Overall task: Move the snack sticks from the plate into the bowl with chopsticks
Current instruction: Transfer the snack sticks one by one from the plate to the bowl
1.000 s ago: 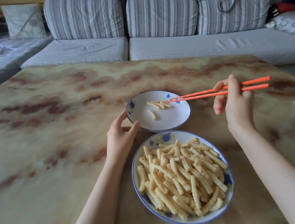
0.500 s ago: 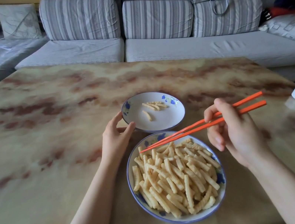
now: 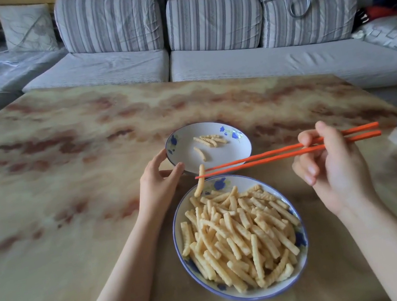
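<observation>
While the right hand (image 3: 337, 171), at centre right, curls its fingers round a pair of orange chopsticks (image 3: 271, 155), their tips pinch one snack stick (image 3: 200, 182). It hangs nearly upright at frame centre, between the bowl (image 3: 219, 157) and the plate (image 3: 220, 183), with its lower end over the plate's upper rim. Left hand (image 3: 157, 186): thumb and fingers grip the bowl's lower-left rim. A few sticks (image 3: 207, 140) lie inside the bowl; a heaped pile (image 3: 240, 235) fills the plate, lower centre. Both dishes rest on a marbled table (image 3: 64, 172); a striped sofa (image 3: 230, 66) spans the top.

Home living room: striped-cushion sofa (image 3: 216, 42) behind marble-patterned low table (image 3: 64, 172).
</observation>
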Motion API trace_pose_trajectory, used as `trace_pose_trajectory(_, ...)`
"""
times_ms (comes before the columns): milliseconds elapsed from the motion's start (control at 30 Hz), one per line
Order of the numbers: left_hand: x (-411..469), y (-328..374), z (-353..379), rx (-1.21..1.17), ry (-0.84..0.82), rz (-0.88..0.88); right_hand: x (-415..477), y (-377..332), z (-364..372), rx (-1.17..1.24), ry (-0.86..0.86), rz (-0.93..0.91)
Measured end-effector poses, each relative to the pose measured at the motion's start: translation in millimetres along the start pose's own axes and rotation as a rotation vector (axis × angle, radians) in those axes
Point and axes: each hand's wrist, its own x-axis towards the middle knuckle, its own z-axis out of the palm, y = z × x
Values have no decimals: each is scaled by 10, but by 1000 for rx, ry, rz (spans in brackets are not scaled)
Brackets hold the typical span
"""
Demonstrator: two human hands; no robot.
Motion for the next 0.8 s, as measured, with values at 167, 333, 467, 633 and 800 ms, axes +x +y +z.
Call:
trace_pose_trajectory(167,0,5,-4,5,5,2,202,-87,-25,90,160,-71)
trace_pose_trajectory(333,2,0,-3,9,1,10,506,-1,31,-50,271,-161)
trace_pose_trajectory(467,5,-1,-2,18,0,17,714,191,129,-226,250,-160)
trace_pose_trajectory(633,0,-1,-3,17,-1,15,825,372,233,-293,172,-142)
trace_pose_trajectory(800,-2,5,-8,16,1,15,748,362,216,-297,143,-157)
